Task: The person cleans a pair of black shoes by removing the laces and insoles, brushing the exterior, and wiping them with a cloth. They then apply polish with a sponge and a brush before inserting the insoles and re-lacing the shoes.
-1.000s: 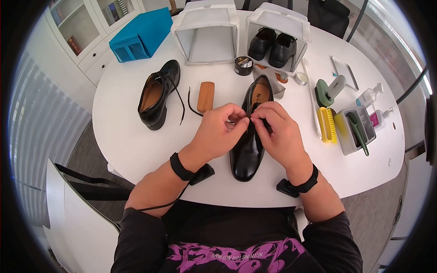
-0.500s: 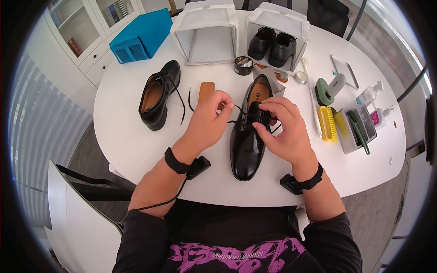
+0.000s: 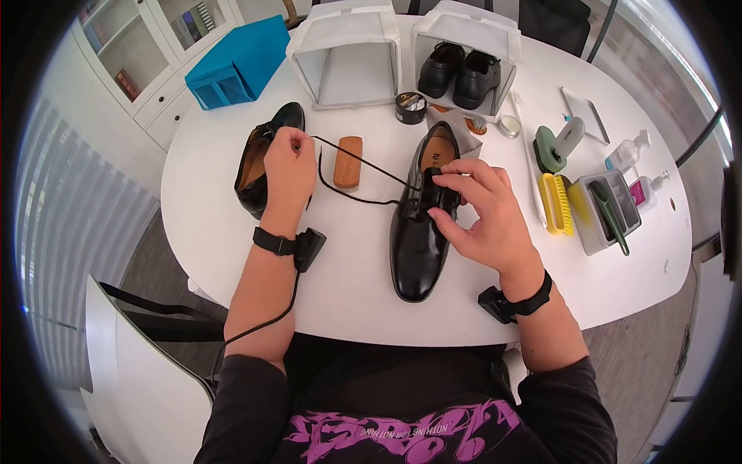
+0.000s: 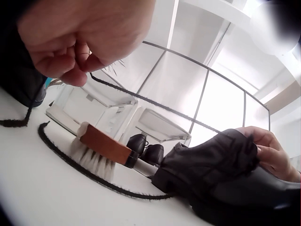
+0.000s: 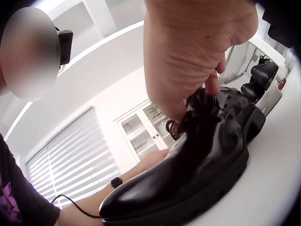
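My left hand point(image 3: 290, 174) is raised at the left, near the second black dress shoe point(image 3: 251, 166), and pinches one end of a black shoelace point(image 3: 363, 164). The lace runs taut to the black dress shoe point(image 3: 417, 267) in front of me, which stands with its toe toward me. Around that shoe's lacing flaps, my right hand point(image 3: 491, 216) grips with thumb and fingers. In the left wrist view, the other lace end point(image 4: 103, 181) lies loose on the table in a curve.
Between the shoes lies a wooden brush point(image 3: 349, 162). Behind stand two white shoe boxes point(image 3: 345, 23), one holding black shoes point(image 3: 475, 77), a blue box point(image 3: 239, 62) and a round tin point(image 3: 410, 107). Right are a yellow brush point(image 3: 554, 205), a green brush point(image 3: 550, 151) and pump bottles point(image 3: 627, 151).
My left hand has moved from the shoe's lacing out to the left, drawing one lace end out taut. The right hand stays at the shoe's lacing, its fingers now spread across the flaps.
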Available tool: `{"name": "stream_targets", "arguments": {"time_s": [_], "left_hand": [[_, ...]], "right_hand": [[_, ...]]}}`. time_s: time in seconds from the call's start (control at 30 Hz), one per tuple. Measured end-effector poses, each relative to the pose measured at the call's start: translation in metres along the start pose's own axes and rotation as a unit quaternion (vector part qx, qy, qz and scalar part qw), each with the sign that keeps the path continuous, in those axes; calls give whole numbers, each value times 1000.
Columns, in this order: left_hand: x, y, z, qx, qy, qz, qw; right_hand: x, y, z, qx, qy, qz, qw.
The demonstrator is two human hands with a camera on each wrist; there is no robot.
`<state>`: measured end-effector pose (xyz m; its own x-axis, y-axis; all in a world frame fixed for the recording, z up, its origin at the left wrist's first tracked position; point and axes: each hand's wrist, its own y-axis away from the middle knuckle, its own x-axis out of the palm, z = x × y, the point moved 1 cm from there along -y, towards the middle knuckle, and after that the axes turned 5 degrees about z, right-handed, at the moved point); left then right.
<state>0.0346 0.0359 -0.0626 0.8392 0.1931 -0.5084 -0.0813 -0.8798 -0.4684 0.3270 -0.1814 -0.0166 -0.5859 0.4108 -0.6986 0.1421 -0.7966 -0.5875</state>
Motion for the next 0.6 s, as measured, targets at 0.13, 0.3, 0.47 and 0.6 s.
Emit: {"name": "stream_targets", "arguments": {"time_s": [0.13,0.3,0.47,0.6], "left_hand": [[-9,1,-16,-94,92,0,991],[-16,-1,-20,-124,136,-14,983],[-9,-2,-17,-111,209,-23,971],[15,-2,-8,-38,378,38,924]], "right_hand": [[-1,1,0,23,-7,11,1000],[-6,-1,-1,34,-11,20,999],[-5,0,-3,34,-24,11,999],[-2,1,-3,48,-43,7,998]]}}
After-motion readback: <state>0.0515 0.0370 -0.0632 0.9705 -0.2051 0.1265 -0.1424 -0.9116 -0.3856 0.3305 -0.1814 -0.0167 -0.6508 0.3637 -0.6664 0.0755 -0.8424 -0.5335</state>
